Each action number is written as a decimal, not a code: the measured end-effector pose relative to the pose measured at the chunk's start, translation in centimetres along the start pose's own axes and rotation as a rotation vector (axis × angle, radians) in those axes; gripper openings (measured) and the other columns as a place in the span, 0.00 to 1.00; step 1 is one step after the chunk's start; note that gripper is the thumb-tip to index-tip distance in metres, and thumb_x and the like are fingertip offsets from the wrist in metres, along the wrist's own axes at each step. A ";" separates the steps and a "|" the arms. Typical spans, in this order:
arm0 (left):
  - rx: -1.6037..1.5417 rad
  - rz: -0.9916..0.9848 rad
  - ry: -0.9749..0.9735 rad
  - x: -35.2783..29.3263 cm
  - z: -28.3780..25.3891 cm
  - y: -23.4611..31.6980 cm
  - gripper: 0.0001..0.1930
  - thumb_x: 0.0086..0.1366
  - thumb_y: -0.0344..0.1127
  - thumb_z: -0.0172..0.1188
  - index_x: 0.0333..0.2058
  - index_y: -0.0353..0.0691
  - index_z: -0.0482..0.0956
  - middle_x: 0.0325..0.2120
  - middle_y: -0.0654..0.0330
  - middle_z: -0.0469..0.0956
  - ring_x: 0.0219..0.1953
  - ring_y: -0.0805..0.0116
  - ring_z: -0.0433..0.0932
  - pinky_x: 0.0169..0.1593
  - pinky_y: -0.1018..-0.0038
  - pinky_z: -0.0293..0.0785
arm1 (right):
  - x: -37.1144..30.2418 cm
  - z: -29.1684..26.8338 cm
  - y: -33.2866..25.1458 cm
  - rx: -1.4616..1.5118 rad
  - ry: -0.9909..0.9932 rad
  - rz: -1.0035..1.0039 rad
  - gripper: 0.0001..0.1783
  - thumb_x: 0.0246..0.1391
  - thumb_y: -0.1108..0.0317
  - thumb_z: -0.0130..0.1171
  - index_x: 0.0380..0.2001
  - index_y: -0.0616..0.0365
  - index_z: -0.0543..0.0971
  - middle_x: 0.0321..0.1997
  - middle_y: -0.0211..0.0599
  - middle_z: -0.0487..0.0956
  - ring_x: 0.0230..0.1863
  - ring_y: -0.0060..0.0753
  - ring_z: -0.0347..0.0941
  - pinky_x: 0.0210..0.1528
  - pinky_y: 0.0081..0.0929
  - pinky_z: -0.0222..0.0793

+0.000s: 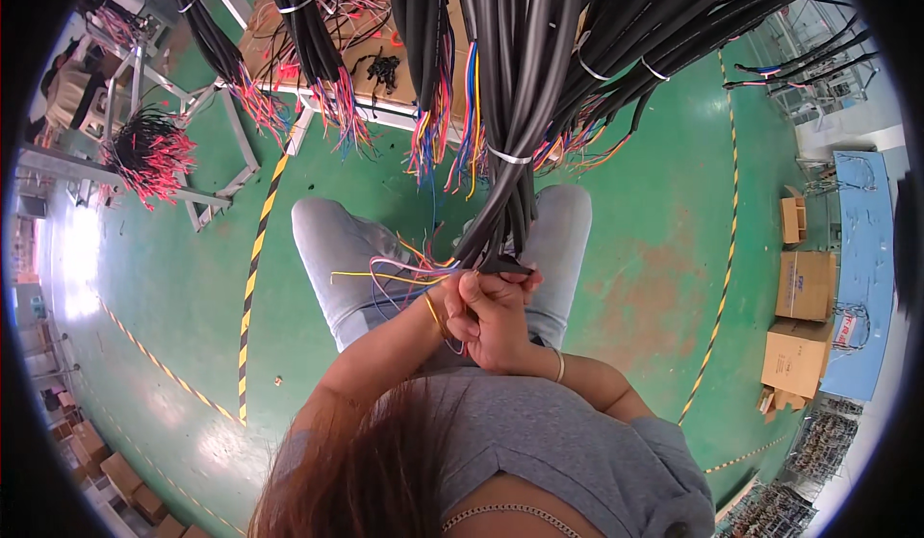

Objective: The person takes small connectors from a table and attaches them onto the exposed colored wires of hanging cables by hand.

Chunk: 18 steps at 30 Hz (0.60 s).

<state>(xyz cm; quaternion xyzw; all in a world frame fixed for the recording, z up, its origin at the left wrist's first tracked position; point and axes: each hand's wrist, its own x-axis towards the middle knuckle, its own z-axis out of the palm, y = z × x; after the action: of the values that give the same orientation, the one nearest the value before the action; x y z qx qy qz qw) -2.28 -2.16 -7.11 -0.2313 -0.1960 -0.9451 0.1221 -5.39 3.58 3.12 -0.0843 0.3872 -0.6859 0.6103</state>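
Note:
A thick bundle of black cables (505,196) hangs down in front of me, with a white cable tie (510,159) round it. Its lower end reaches my hands, which are pressed together above my lap. My right hand (498,324) is closed at the cable ends, fingers curled and thumb bent. Partly hidden behind it, my left hand (452,299) also grips there. Thin yellow, red, blue and white wires (395,273) fan out leftward from the grip. The tips inside my fingers are hidden.
More black cable bundles (626,47) with coloured wire ends hang either side. Behind them stands a worktable (361,33) with loose wires and small black parts. A metal frame (231,143) holds a red-and-black wire bunch (152,153) at left. Cardboard boxes (807,286) line the right.

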 end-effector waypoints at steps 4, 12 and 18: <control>-0.179 -0.160 0.554 0.5 2.1 -0.4 0.25 0.30 0.38 0.63 0.33 0.40 0.68 0.28 0.58 0.63 0.37 0.65 0.61 0.39 0.76 0.59 | -0.8 -0.7 -0.4 -0.194 -0.080 0.019 0.17 0.52 0.65 0.41 0.16 0.65 0.69 0.12 0.30 0.65 0.06 0.14 0.52 0.07 0.10 0.46; 0.264 -0.552 0.526 -5.6 5.8 3.8 0.13 0.47 0.30 0.54 0.33 0.36 0.68 0.28 0.63 0.68 0.32 0.76 0.66 0.35 0.83 0.61 | -1.7 0.5 -1.3 -0.522 -0.014 -0.125 0.14 0.50 0.67 0.44 0.17 0.65 0.70 0.12 0.32 0.69 0.08 0.16 0.60 0.09 0.14 0.54; 0.766 -0.433 0.703 -3.3 11.2 6.1 0.11 0.58 0.33 0.41 0.36 0.32 0.67 0.31 0.61 0.69 0.34 0.75 0.66 0.39 0.79 0.62 | -0.6 -0.2 -1.0 -1.079 -0.085 -0.586 0.09 0.47 0.69 0.48 0.19 0.63 0.70 0.13 0.35 0.69 0.10 0.23 0.64 0.12 0.17 0.59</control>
<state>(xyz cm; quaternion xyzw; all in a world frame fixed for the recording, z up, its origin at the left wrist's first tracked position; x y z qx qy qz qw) 6.88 -2.39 2.38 0.2041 -0.5156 -0.8301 0.0587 -6.16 4.16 3.80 -0.5117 0.6158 -0.5284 0.2825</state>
